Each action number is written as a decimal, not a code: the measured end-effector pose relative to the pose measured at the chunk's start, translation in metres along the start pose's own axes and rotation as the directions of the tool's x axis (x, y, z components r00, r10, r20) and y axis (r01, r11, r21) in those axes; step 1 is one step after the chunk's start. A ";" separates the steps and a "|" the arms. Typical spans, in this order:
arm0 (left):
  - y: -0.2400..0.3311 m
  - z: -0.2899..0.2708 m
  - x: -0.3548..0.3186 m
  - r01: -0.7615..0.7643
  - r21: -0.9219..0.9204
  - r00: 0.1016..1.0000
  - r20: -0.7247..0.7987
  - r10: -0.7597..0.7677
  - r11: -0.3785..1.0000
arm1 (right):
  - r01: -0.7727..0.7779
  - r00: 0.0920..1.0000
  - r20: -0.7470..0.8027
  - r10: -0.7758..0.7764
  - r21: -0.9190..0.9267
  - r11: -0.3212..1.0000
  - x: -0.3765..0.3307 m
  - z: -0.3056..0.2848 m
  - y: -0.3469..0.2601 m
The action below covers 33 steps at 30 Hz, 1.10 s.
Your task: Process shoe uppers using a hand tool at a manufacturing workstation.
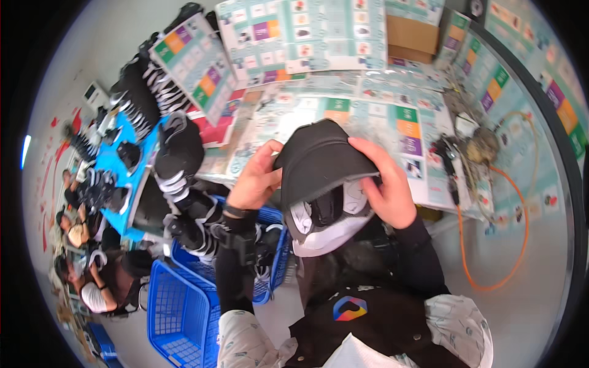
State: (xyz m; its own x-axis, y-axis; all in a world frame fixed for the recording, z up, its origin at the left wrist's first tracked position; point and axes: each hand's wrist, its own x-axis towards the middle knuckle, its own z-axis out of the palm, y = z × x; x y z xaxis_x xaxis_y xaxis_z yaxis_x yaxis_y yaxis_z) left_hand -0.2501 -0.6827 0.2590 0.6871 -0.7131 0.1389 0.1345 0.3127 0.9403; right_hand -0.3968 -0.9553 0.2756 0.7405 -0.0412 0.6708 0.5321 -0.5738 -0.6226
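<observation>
Between my two hands I hold a black cap (pixel 325 156), its opening tilted toward me. White lining pieces and a pale band show inside it. My left hand (pixel 254 179) grips the cap's left edge with bent fingers and thumb. At the right side, my right hand (pixel 389 184) is closed round the edge, its thumb at the opening and its fingers over the outside. The cap is in the air in front of my body, over the near edge of a table (pixel 368 110) covered with printed sheets.
Stacked dark caps (pixel 178 150) stand left of the table. A blue basket (pixel 178 306) is below them. At the right lie a handheld tool (pixel 451 159) and a looping orange hose (pixel 518 245). Printed boards (pixel 337 37) stand behind. Several people (pixel 95 282) sit at far left.
</observation>
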 end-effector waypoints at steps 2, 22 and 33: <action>-0.057 0.005 0.029 -0.110 0.332 0.974 -0.153 0.168 0.937 | -0.114 0.991 -0.084 0.105 -0.111 0.987 -0.016 -0.012 0.020; -0.115 0.093 0.033 -0.176 0.586 0.937 -0.147 0.317 0.791 | -0.194 0.974 -0.128 0.189 -0.026 0.981 -0.098 -0.074 0.070; -0.131 0.116 0.030 -0.172 0.624 0.888 -0.237 0.394 0.762 | -0.240 0.905 -0.399 0.146 -0.196 0.951 -0.103 -0.050 0.070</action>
State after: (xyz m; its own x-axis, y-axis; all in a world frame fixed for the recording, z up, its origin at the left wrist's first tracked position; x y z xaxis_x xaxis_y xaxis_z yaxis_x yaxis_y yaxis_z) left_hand -0.3296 -0.8179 0.1765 0.8323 -0.3614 0.4203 -0.4612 -0.0310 0.8867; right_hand -0.4559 -1.0319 0.1833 0.5848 -0.4472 0.6768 0.2476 -0.6961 -0.6739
